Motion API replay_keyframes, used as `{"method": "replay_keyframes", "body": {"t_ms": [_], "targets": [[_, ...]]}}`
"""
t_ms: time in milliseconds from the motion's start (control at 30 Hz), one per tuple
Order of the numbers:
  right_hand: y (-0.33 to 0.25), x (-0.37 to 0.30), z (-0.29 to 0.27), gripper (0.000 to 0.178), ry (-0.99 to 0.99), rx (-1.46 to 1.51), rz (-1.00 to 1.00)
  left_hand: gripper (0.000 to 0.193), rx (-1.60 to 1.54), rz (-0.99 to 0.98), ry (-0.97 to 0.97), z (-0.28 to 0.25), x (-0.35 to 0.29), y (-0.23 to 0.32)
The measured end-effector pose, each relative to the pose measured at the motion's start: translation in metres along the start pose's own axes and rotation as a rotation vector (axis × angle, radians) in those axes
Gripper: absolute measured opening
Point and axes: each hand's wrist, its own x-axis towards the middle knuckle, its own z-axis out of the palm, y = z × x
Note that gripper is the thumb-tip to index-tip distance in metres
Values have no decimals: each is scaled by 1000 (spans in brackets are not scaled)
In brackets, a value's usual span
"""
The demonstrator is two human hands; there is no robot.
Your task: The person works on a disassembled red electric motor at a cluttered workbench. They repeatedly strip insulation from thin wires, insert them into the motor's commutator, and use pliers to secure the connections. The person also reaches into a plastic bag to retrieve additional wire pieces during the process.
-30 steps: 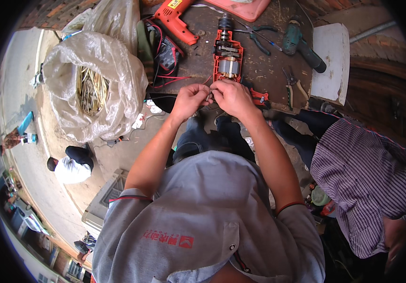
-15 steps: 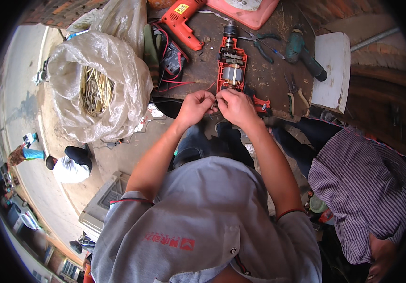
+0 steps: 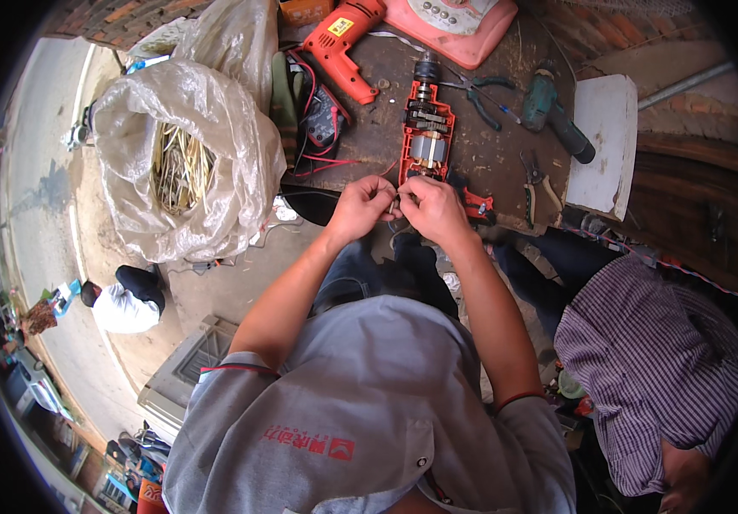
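Note:
An opened power drill [image 3: 428, 137] lies on the dark workbench [image 3: 489, 158], its red half-shell showing the chuck, gears and motor. Both my hands meet at its near end, by the bench's front edge. My left hand [image 3: 362, 208] pinches something small between thumb and fingers, too hidden to name. Close against it, my right hand [image 3: 434, 208] also has its fingertips pressed together, on a small thing that I cannot make out. The drill's red handle part [image 3: 477, 204] sticks out to the right of my right hand.
Left of the drill are a multimeter [image 3: 324, 117] with red leads and a whole red drill [image 3: 343, 47]. Pliers [image 3: 482, 96], a teal cordless drill [image 3: 549, 107] and wire strippers [image 3: 537, 190] lie right. A plastic sack of straw [image 3: 185, 163] stands left; a person in a checked shirt [image 3: 652, 360] is at right.
The whole view has shifted slightly, so the bench and tools appear lower. My hands stay together at the drill's near end, with fingers slightly rearranged.

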Motion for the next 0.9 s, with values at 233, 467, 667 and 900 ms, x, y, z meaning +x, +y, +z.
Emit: {"method": "replay_keyframes", "body": {"t_ms": [233,467,667,900], "targets": [[1,0,0,5,15,-1,-20,14,24,27,-8,-1,1,3],[-3,-5,-1,5,41,-25,-72,15,-12,-14,-41,-1,1,9],[-2,-8,-1,5,67,-165,-177,14,-129,-174,-55,-1,4,13],[7,-14,4,6,135,-97,-280,16,-494,-527,-178,-15,16,19]]}}
